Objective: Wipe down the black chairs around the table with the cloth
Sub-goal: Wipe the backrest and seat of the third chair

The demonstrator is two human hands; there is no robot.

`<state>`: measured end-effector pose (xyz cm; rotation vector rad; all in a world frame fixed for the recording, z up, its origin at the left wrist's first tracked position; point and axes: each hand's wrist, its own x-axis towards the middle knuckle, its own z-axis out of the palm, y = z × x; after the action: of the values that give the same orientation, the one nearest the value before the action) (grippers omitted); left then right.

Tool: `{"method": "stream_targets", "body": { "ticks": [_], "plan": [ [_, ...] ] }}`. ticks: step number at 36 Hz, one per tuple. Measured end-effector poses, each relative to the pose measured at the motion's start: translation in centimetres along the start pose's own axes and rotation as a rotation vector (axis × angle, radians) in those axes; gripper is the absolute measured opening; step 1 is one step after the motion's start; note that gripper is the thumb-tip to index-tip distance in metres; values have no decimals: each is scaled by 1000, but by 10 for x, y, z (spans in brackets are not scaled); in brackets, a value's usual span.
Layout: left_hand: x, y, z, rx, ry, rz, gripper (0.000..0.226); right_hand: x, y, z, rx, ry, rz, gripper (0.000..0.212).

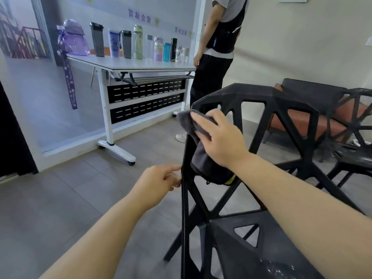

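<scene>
A black chair [281, 101] with an open triangular frame stands right in front of me, its seat at the lower right. My right hand [219, 135] presses a dark grey cloth [198, 150] flat against the left edge of the chair's backrest; the cloth hangs down over the frame. My left hand [159, 182] grips the chair's left upright bar lower down, fingers curled around it. A second black chair [354, 125] stands at the right edge.
A white folding table [141, 64] on wheels stands at the back left, lined with several bottles and cups. A person [219, 49] in dark trousers stands beside its right end. A dark sofa with reddish cushion [302, 119] sits behind the chairs. Grey tiled floor lies to the left.
</scene>
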<state>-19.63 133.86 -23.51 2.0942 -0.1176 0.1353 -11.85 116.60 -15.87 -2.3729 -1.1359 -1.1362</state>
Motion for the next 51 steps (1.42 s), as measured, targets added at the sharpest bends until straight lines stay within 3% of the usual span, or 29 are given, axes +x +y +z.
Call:
{"method": "stream_targets", "body": {
  "ticks": [4, 16, 21, 25, 32, 36, 41, 44, 51],
  "plan": [
    [0, 3, -1, -102, 53, -20, 27, -3, 6, -1, -2, 89, 114, 40],
    [3, -3, 12, -206, 144, -72, 12, -85, -36, 33, 147, -204, 112, 45],
    [-2, 2, 14, -234, 157, -53, 26, -77, -20, 19, 98, -223, 182, 42],
    [-3, 5, 17, -187, 190, -58, 21, -80, -7, 17, 39, -150, 419, 44],
    [5, 16, 26, -10, 291, -31, 18, -104, -36, 37, 223, -155, 449, 46],
    [12, 24, 34, 66, 301, -8, 14, -113, -32, 39, 109, -206, 334, 46],
    [14, 15, 47, 85, 369, 6, 23, -126, 0, 36, -33, -248, 687, 48],
    [18, 13, 49, 135, 380, 30, 21, -126, 7, 33, -45, -253, 771, 43],
    [20, 10, 47, 219, 407, 59, 19, -93, -33, 37, 204, -197, 533, 46]
  ]
}}
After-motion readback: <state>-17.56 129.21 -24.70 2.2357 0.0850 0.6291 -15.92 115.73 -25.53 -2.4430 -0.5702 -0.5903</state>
